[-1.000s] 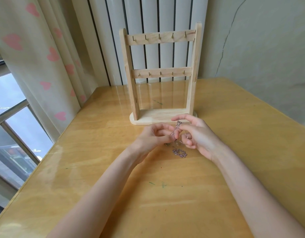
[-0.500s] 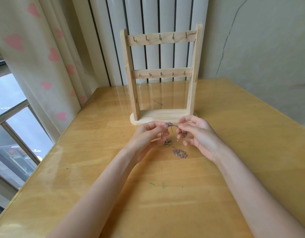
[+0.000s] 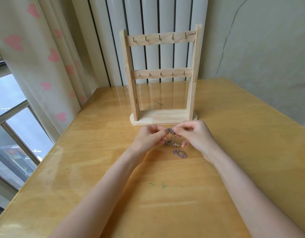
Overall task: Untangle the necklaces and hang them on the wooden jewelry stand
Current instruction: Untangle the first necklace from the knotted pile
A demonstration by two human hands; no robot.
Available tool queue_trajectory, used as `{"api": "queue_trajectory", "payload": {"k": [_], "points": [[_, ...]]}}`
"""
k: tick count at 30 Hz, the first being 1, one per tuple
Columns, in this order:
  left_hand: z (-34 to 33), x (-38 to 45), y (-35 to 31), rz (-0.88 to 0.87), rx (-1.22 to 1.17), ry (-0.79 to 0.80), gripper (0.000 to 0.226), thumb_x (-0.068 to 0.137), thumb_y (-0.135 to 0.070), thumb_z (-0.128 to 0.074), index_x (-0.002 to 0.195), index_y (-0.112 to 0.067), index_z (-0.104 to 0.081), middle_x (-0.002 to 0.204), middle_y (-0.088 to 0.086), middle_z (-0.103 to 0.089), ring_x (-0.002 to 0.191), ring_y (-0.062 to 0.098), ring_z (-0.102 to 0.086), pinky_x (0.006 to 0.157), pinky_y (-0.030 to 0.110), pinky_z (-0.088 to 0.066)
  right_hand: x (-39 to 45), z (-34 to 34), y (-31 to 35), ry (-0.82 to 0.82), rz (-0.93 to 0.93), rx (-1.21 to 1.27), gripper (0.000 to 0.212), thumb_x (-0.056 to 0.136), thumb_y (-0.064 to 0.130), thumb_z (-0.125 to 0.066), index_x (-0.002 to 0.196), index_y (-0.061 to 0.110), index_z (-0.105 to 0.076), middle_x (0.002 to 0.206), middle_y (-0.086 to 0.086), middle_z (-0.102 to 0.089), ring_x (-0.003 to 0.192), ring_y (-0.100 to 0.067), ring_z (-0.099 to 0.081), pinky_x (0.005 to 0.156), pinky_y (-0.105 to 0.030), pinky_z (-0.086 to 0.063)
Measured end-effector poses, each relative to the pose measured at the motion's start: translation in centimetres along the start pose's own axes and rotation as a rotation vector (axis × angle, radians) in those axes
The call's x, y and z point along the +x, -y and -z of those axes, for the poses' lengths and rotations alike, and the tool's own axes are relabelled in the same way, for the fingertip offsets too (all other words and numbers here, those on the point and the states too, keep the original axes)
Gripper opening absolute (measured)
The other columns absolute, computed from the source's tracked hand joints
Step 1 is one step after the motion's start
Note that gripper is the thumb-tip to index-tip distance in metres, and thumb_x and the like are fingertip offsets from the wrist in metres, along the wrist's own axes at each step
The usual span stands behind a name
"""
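Hands (image 3: 148, 138) closer, both pinching necklaces (image 3: 169, 130)

Matt pale wood stand (image 3: 162, 115), glossy wooden table (image 3: 96, 169), metal chain necklaces (image 3: 180, 153)

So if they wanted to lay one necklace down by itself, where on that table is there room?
The table is bare right of the right hand, and left of the left hand toward the curtain. It is crowded between the hands, where the tangled necklaces hang before the wooden stand.
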State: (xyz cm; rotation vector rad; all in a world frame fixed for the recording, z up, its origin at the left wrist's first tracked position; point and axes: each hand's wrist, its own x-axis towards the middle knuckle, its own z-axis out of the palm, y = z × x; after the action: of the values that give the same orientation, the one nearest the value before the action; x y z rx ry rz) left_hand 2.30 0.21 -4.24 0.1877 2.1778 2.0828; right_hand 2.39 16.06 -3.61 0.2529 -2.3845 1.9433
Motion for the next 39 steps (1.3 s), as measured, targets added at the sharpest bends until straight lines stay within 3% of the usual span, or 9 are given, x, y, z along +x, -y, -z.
{"api": "queue_trajectory", "payload": {"k": [2, 6, 12, 17, 21, 26, 30, 34, 39], "points": [[-0.1, -0.1, -0.1, 0.009, 0.002, 0.016, 0.011, 0.089, -0.012, -0.057, 0.078, -0.011, -0.06, 0.068, -0.001, -0.058, 0.062, 0.003, -0.057, 0.069, 0.017, -0.051, 0.0, -0.1, -0.1, -0.035, 0.019, -0.016, 0.01, 0.082, 0.014, -0.068, 0.072, 0.014, -0.071, 0.069, -0.007, -0.064, 0.064, -0.033, -0.057, 0.054, -0.034, -0.047], [-0.2, -0.3, -0.5, 0.064, -0.029, 0.029, 0.016, 0.09, -0.013, -0.055, 0.076, -0.011, -0.061, 0.067, 0.001, -0.057, 0.063, 0.004, -0.059, 0.063, 0.015, -0.051, 0.1, -0.3, 0.0, -0.105, 0.024, 0.002, 0.013, 0.083, 0.013, -0.067, 0.07, 0.013, -0.068, 0.065, -0.003, -0.061, 0.058, -0.027, -0.051, 0.052, -0.03, -0.043], [0.1, -0.1, -0.3, -0.093, -0.011, -0.097, 0.004, 0.088, -0.017, -0.061, 0.091, -0.018, -0.059, 0.089, -0.006, -0.056, 0.082, 0.009, -0.055, 0.079, 0.025, -0.049, -0.1, -0.2, 0.5, -0.065, 0.008, 0.013, 0.018, 0.088, 0.01, -0.06, 0.07, 0.009, -0.062, 0.059, -0.002, -0.053, 0.034, -0.011, -0.039, 0.043, -0.017, -0.038], [-0.3, -0.4, -0.6, -0.107, 0.046, 0.022, 0.007, 0.086, -0.017, -0.063, 0.08, -0.013, -0.066, 0.074, -0.002, -0.062, 0.065, 0.001, -0.057, 0.068, 0.016, -0.051, -0.1, -0.4, 0.4, 0.006, 0.049, -0.024, 0.021, 0.09, 0.012, -0.057, 0.07, 0.013, -0.063, 0.06, -0.003, -0.054, 0.036, -0.013, -0.041, 0.044, -0.019, -0.037], [0.0, -0.3, -0.6, -0.045, 0.015, 0.054, 0.004, 0.082, -0.01, -0.067, 0.079, -0.011, -0.067, 0.071, -0.001, -0.065, 0.065, 0.004, -0.06, 0.068, 0.016, -0.053, -0.1, -0.4, 0.0, -0.007, 0.085, -0.083, 0.021, 0.089, 0.015, -0.059, 0.068, 0.016, -0.061, 0.057, -0.002, -0.053, 0.035, -0.009, -0.041, 0.046, -0.021, -0.038], [0.0, -0.2, -1.0, 0.13, -0.283, 0.101, 0.008, 0.085, -0.002, -0.06, 0.08, -0.008, -0.062, 0.06, -0.002, -0.06, 0.054, 0.004, -0.057, 0.06, 0.013, -0.052, -0.1, -0.6, 0.2, -0.007, 0.104, -0.009, 0.016, 0.089, 0.011, -0.059, 0.074, 0.009, -0.062, 0.059, 0.0, -0.054, 0.04, -0.015, -0.044, 0.044, -0.019, -0.039], [0.2, 0.1, -1.3, 0.214, -0.48, 0.044, 0.013, 0.086, -0.002, -0.058, 0.076, -0.007, -0.062, 0.061, 0.002, -0.051, 0.047, 0.006, -0.046, 0.05, 0.013, -0.049, -0.4, -0.6, 0.6, 0.087, 0.09, 0.019, 0.017, 0.085, 0.001, -0.061, 0.07, 0.008, -0.061, 0.057, 0.007, -0.057, 0.036, -0.01, -0.044, 0.045, -0.017, -0.04], [0.0, -0.1, -1.1, 0.233, -0.458, 0.071, 0.019, 0.087, -0.004, -0.056, 0.069, -0.006, -0.06, 0.057, 0.004, -0.052, 0.044, 0.006, -0.048, 0.047, 0.013, -0.046, -0.5, -0.8, 0.5, 0.144, 0.11, -0.135, 0.021, 0.081, 0.001, -0.062, 0.066, 0.015, -0.055, 0.064, 0.004, -0.056, 0.036, -0.011, -0.044, 0.052, -0.026, -0.041], [-0.1, -0.1, -0.9, 0.212, -0.382, 0.108, 0.01, 0.089, -0.004, -0.054, 0.081, -0.004, -0.06, 0.062, 0.003, -0.046, 0.047, 0.006, -0.047, 0.052, 0.013, -0.05, -0.3, -0.6, 0.2, 0.102, 0.148, -0.139, 0.027, 0.082, 0.001, -0.055, 0.062, 0.018, -0.051, 0.058, 0.01, -0.052, 0.04, -0.018, -0.044, 0.047, -0.027, -0.039]]}}
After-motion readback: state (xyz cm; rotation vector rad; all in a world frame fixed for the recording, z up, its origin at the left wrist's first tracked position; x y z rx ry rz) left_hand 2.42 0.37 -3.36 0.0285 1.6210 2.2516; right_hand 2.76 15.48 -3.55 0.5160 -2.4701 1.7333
